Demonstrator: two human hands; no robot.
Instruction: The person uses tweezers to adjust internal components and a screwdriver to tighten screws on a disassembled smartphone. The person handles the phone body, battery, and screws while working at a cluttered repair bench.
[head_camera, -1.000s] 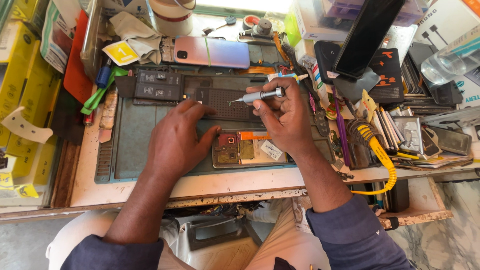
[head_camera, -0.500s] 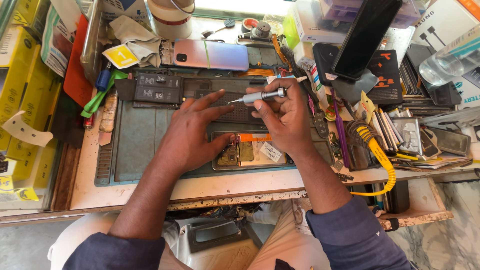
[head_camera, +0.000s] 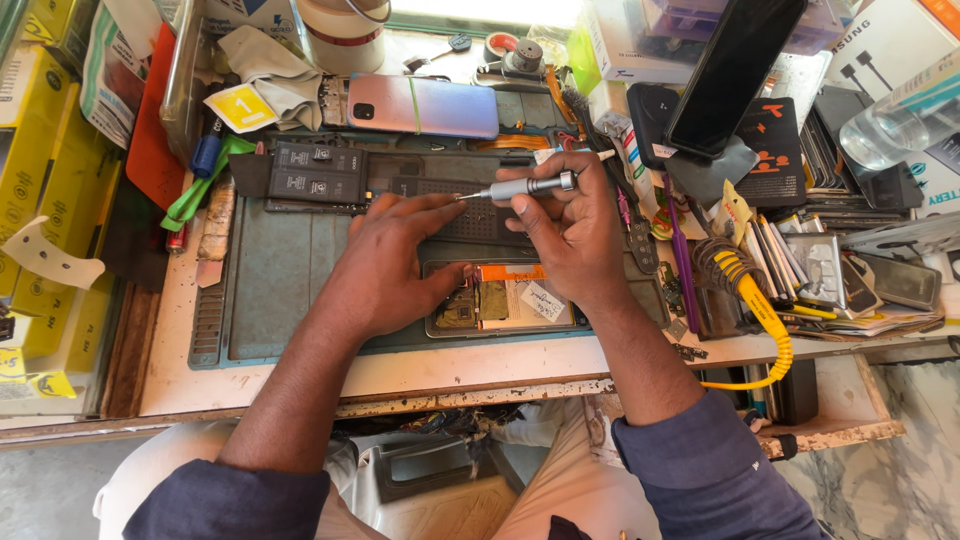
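Silver screwdriver (head_camera: 525, 187) is sitting in my right hand (head_camera: 570, 235), pinched between thumb and fingers, lying nearly flat with its tip pointing left toward my left hand (head_camera: 395, 265). That left hand is holding nothing, fingers spread and pressing down on the opened phone (head_camera: 505, 300), which is lying on the grey-green work mat (head_camera: 270, 300) near the table's front edge. The screwdriver tip is hovering right by my left fingertips (head_camera: 440, 203), just above the phone's top end; can't tell if it's touching anything. Black battery (head_camera: 318, 172) is lying further back on the mat, a shiny phone back cover (head_camera: 425, 105) is resting behind it, and a yellow coiled cable (head_camera: 760, 310) is trailing off to my right.
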